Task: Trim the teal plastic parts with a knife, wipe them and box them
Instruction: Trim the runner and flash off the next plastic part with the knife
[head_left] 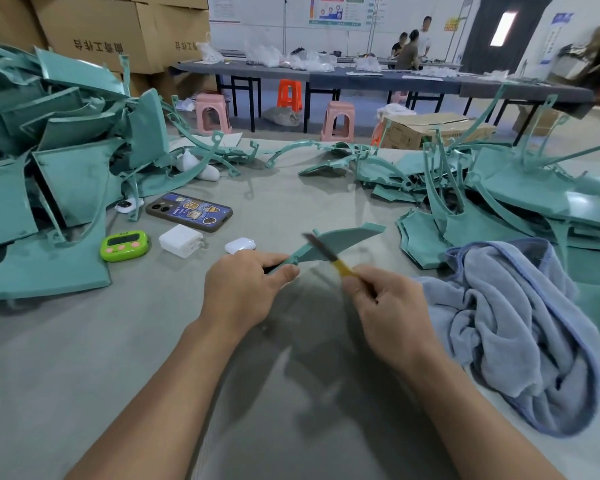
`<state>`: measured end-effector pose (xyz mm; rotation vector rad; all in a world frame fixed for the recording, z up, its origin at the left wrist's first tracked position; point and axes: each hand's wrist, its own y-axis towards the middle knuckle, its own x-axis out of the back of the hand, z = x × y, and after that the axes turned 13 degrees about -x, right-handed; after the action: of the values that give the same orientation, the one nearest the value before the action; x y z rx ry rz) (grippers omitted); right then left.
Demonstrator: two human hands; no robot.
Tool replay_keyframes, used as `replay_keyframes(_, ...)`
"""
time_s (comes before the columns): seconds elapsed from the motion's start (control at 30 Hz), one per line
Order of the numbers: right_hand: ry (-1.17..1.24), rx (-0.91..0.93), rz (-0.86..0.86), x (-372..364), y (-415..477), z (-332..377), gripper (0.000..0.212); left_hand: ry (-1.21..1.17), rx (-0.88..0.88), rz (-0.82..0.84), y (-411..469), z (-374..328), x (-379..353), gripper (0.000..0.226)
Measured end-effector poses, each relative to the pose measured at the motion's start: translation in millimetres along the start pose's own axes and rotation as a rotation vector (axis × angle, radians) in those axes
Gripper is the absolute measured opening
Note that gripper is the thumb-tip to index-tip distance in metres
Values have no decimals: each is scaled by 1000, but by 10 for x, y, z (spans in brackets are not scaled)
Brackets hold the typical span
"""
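A big workshop with long tables and stools at the back; up close, a grey desk (153,358) carries everything. The left hand (243,289) holds one part (347,236) just above the desk, fingers and thumb curled round its narrow stem end, so the wide fin sticks out up and away from the hand. The right hand (388,306) is closed round the yellow handle of the knife (321,247), whose blade lies across the part's near edge, just beyond the left fingertips.

The part looks like thin moulded plastic: light, fairly stiff, but likely to flex at the fin tip and a bit slick. A hold at the stem, close to the cut, seems the best way to keep the edge from chattering. With the blade so near the left fingers, a slip is the main risk.

More parts are heaped left (66,174) of the left hand and right (520,188) of the right hand. A towel (499,323) lies crumpled just right of the right hand, ready for wiping. A phone (187,211) and a timer (124,245) sit beyond the left hand.
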<state>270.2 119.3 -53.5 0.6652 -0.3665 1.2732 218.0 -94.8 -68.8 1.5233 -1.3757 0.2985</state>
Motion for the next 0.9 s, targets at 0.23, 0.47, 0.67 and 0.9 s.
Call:
replay_keyframes(0.23,5,-2,-119,1,48,-44,31,4,17,2,-5,10,1,30)
replay_keyframes(0.47,110,-123,-243,1,114,-124,32,-8,11,16,-9,29,3,21)
replay_keyframes(0.67,142,-86,-83,-53,38,-90,32,7,-19,-24,-28,-10,12,29)
replay_keyframes(0.9,96,-136,-331,43,88,-155,42,20,-29,-23,-27,-18,34,31)
